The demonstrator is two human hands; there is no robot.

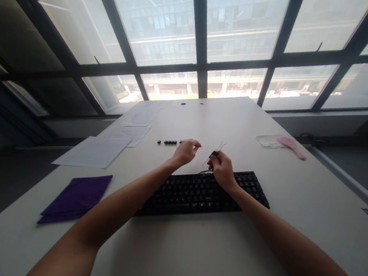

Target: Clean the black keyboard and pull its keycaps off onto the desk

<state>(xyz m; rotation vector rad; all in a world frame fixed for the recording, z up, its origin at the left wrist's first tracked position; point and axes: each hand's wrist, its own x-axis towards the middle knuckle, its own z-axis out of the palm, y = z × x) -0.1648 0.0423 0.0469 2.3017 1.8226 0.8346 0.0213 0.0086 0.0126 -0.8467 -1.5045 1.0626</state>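
Note:
My left hand (185, 151) hovers over the white desk, just right of a row of small black keycaps (170, 143). Its fingers are loosely curled, with a small gap at the tips and nothing visible in them. My right hand (222, 168) is closed on a thin wire keycap puller (221, 146) above the keyboard's back edge. A small black piece (214, 154) sits at the fingertips along the wire; whether it is the handle or a keycap I cannot tell. Below both hands lies a black keyboard (194, 193), partly covered by my right hand and left forearm.
To the left lie several paper sheets (94, 151) and a folded purple cloth (76, 195). At the right, a pink hairbrush (290, 145) rests beside a clear plastic bag (268, 141). Large windows (240, 26) stand behind the desk (173, 250).

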